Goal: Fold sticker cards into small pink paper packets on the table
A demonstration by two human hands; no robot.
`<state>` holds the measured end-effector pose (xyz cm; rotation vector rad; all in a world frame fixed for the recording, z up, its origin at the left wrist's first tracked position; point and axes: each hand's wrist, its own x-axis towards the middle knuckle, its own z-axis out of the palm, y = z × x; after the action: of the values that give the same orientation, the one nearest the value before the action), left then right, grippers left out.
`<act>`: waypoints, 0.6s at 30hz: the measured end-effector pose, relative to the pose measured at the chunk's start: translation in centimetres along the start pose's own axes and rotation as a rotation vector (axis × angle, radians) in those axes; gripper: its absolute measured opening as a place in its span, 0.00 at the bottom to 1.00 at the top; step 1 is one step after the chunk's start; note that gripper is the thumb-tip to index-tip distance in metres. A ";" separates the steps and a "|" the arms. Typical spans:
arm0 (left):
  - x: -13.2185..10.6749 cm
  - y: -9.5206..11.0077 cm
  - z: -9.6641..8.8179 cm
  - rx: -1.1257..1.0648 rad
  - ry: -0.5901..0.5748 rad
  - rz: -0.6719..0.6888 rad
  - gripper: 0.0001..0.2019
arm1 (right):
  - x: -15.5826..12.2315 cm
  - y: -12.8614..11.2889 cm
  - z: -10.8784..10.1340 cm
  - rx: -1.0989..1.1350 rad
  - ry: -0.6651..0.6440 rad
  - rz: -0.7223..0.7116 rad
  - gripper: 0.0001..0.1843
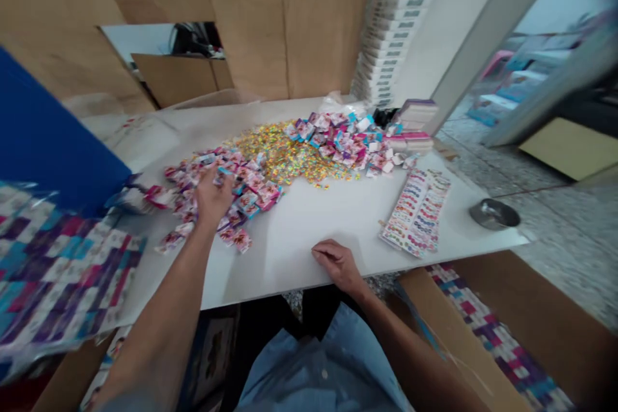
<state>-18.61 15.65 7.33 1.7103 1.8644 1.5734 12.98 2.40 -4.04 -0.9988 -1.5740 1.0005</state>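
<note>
My left hand (212,198) reaches into the left pile of small printed boxes (258,190), pink, purple and blue. Its fingers close on one small blue-and-white box (223,174) at the top of the grasp. Near the front edge of the white table (294,225) rests my right hand (337,262), its fingers curled together; whether anything small is inside is hidden. A heap of tiny yellow and orange pieces (290,158) lies behind, between the left pile and a second pile of small boxes (345,140) at the back right.
Sticker-like sheets (418,212) and a metal bowl (495,214) are on the table's right side. A cardboard carton of small boxes (487,328) stands below right. Wrapped rows of boxes (62,270) and a blue panel (53,135) bound the left. White cartons (400,26) are stacked behind.
</note>
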 end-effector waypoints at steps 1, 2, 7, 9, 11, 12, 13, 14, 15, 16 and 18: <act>-1.2 0.4 0.8 0.097 0.039 0.076 0.23 | 0.1 -0.1 0.0 0.006 0.002 0.010 0.11; -3.0 0.8 1.9 0.146 0.045 0.127 0.23 | 0.3 -0.1 -0.1 0.016 -0.001 0.029 0.12; -13.2 1.9 8.2 0.017 -0.302 0.028 0.15 | 1.3 -0.9 -1.7 0.129 -0.009 0.176 0.14; -15.1 1.6 9.8 0.000 -0.353 -0.017 0.14 | 1.9 -1.2 -4.1 0.071 0.002 0.136 0.14; -15.6 1.1 10.5 -0.008 -0.343 -0.050 0.14 | 3.0 -1.0 -8.1 -0.094 0.034 0.035 0.13; -15.5 0.9 10.5 -0.013 -0.341 -0.068 0.15 | 3.6 -0.6 -10.6 -0.205 0.075 -0.014 0.13; -15.3 0.8 10.5 -0.018 -0.344 -0.087 0.15 | 4.4 0.1 -13.3 -0.313 0.132 -0.041 0.14; -15.0 0.7 10.4 -0.019 -0.353 -0.102 0.15 | 5.1 1.1 -16.2 -0.419 0.176 -0.052 0.17; -14.9 0.7 10.3 -0.017 -0.359 -0.114 0.15 | 5.8 2.2 -19.1 -0.539 0.210 -0.049 0.21; -14.7 0.7 10.3 -0.013 -0.360 -0.122 0.15 | 6.4 3.5 -21.8 -0.653 0.235 -0.033 0.26; -14.7 0.7 10.3 0.000 -0.359 -0.125 0.15 | 7.3 6.1 -26.3 -0.811 0.223 0.045 0.36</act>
<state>-6.03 9.57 -3.92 1.7029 1.7498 1.1310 38.10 14.58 -2.87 -1.6270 -1.7947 0.2256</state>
